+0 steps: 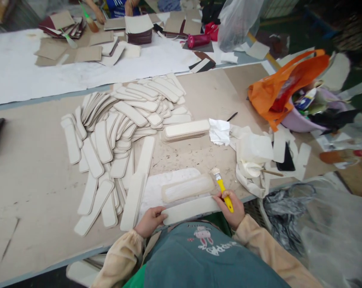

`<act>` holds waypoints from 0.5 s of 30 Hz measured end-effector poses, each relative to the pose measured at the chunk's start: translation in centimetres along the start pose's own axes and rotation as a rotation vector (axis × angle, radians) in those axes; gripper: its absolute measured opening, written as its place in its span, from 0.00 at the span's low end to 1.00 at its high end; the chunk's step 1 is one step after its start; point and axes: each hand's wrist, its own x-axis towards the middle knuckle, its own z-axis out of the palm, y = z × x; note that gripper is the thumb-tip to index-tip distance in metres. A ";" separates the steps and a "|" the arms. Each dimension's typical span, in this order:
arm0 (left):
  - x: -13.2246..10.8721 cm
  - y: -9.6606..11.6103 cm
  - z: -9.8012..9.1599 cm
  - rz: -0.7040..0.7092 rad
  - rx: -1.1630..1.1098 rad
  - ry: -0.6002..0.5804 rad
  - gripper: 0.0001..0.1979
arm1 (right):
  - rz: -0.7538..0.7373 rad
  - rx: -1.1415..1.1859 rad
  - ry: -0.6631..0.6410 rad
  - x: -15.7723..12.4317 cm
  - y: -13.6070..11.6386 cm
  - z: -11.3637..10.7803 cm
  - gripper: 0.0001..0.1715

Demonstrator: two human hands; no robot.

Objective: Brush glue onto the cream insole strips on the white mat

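Observation:
Between my hands, close to the table's front edge, is a long cream strip (191,209). My left hand (151,221) pinches its left end. At its right end my right hand (232,209) grips the strip and also a yellow-handled brush (221,185), bristles pointing away from me. Just beyond lies a rounded cream piece (187,189) with a whitish middle, on a white sheet (169,178). Left of the sheet rest longer cream strips (135,192), beside a large heap of rounded cream pieces (121,120).
A neat stack of strips (187,129) sits mid-table near a white cloth (219,132). To the right stand a whitish container (254,148), an orange bag (279,86) and a lilac basin (303,120). Across the far table (15,68), a co-worker's hand (100,17) shows.

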 end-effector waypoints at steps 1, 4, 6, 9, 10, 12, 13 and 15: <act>0.4 -0.2 0.0 -0.007 -0.049 0.098 0.16 | -0.015 -0.006 -0.003 0.4 0.2 0.3 0.14; 2.1 0.1 0.2 0.021 -0.018 0.449 0.16 | -0.069 -0.059 0.011 2.2 0.5 1.2 0.13; 3.1 0.7 0.2 0.019 0.085 0.607 0.16 | -0.081 -0.104 0.025 3.6 0.6 1.8 0.13; 3.9 1.4 0.2 -0.017 0.227 0.704 0.16 | -0.084 -0.164 0.006 5.3 1.1 2.3 0.12; 4.1 1.5 0.2 -0.026 0.249 0.710 0.16 | -0.086 -0.177 -0.005 5.7 1.4 2.4 0.12; 4.4 1.5 0.3 -0.035 0.268 0.722 0.16 | -0.080 -0.197 -0.008 6.2 1.9 2.5 0.12; 4.6 1.3 0.4 -0.037 0.273 0.726 0.16 | -0.073 -0.207 -0.003 6.4 2.2 2.6 0.13; 4.9 1.0 0.5 -0.043 0.282 0.733 0.16 | -0.065 -0.231 0.012 6.6 2.5 2.7 0.13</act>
